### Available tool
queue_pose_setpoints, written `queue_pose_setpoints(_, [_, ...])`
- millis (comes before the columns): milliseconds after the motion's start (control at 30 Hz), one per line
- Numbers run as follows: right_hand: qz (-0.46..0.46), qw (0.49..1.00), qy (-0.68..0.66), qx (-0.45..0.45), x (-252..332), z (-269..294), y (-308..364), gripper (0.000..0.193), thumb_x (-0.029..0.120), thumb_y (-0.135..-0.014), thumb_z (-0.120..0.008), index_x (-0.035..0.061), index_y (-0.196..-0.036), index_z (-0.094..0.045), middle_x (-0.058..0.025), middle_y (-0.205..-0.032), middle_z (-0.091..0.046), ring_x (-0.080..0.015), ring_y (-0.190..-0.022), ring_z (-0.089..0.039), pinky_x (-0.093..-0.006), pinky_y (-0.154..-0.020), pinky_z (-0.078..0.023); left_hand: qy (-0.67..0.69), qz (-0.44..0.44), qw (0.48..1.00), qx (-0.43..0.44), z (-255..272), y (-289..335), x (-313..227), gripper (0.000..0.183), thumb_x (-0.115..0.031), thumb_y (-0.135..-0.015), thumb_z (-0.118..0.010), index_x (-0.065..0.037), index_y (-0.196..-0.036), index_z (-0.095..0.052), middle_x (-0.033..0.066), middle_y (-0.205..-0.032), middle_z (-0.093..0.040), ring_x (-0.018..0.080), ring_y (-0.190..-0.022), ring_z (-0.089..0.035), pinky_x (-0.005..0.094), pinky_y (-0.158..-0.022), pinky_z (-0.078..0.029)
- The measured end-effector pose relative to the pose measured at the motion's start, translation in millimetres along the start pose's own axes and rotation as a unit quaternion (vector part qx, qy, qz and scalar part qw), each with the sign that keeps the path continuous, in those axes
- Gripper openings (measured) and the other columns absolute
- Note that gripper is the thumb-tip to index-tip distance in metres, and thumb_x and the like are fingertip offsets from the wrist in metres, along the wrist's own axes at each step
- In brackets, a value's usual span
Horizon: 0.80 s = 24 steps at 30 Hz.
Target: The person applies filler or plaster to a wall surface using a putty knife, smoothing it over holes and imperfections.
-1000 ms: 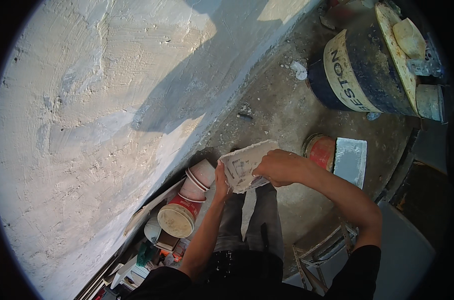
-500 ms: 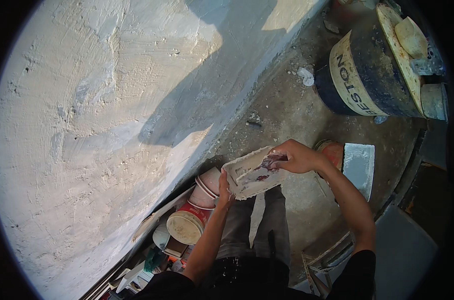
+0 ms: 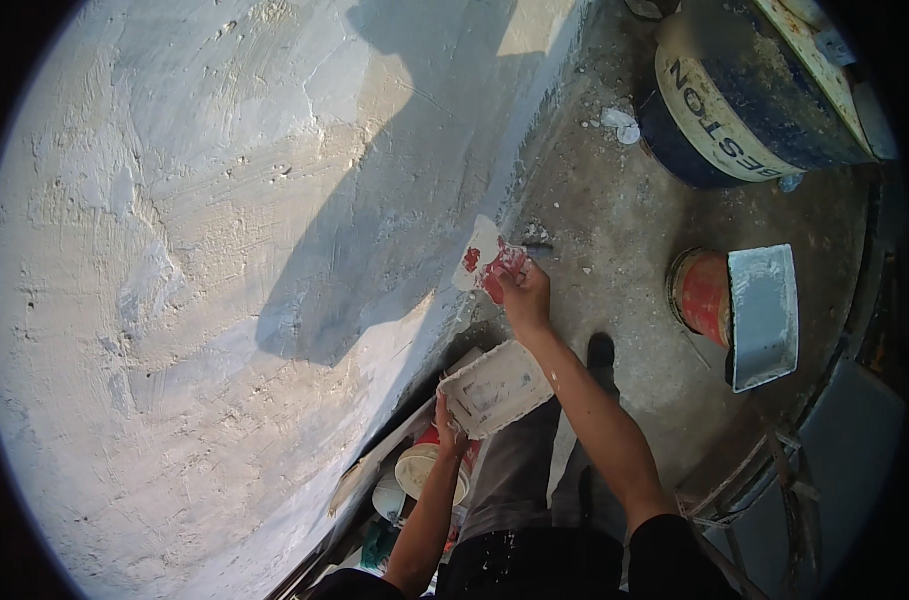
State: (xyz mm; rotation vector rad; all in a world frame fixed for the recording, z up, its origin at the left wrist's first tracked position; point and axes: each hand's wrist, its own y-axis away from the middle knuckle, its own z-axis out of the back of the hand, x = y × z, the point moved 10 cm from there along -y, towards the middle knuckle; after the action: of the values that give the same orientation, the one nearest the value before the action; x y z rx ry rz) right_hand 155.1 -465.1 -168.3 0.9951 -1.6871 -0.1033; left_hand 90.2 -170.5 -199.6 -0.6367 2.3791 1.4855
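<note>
My left hand (image 3: 450, 430) grips the side of a shallow, off-white rectangular tray (image 3: 509, 420), crusted inside with plaster residue and held in front of my legs. In my right hand (image 3: 527, 305) is a red scraper (image 3: 502, 268), smeared with pale plaster, with my fingers closed round it. Its broad, plaster-coated end points up and left, close to the rough plastered wall (image 3: 194, 260). Whether the scraper touches the wall I cannot tell.
A dark blue drum (image 3: 739, 110) with a pale band stands at upper right. Right of me is a red bucket (image 3: 702, 295) with a grey rectangular slab-like piece (image 3: 764, 318) against it. Buckets (image 3: 429, 470) crowd the wall's foot, lower left. A white lump (image 3: 621, 125) lies on the floor.
My right hand has lifted the scraper out of the tray and moved it up and left toward the wall. The tray sits slightly lower, and the whole view has shifted.
</note>
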Motion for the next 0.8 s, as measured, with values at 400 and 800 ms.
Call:
queue_pose_setpoints(400, [0.087, 0.978, 0.186, -0.047, -15.6, -92.2, -26.4, 0.010, 0.004, -0.082, -0.056, -0.0029, -0.088, -0.060, -0.0185, -0.078, -0.065, -0.0296, -0.076, -0.067, -0.0376, -0.066, -0.048, -0.057, 0.018, 0.994, -0.086, 44.8, 34.7, -8.4, 0.060, -0.054, -0.092, -0.041, -0.011, -0.134, -0.039, 0.0108, -0.129, -0.049, 0.0292, -0.118, -0.050, 0.0461, -0.098, -0.041])
queue_pose_setpoints(800, [0.063, 0.998, 0.011, -0.021, -40.7, -34.4, -1.0, 0.010, 0.002, -0.084, -0.057, -0.0030, -0.092, -0.060, -0.0092, -0.080, -0.067, -0.0117, -0.074, -0.063, -0.0273, -0.064, -0.048, -0.084, 0.040, 0.990, -0.106, 66.3, 31.7, -0.4, 0.060, -0.050, -0.095, -0.038, -0.012, -0.141, -0.031, 0.0093, -0.137, -0.041, 0.0255, -0.127, -0.040, 0.0430, -0.104, -0.034])
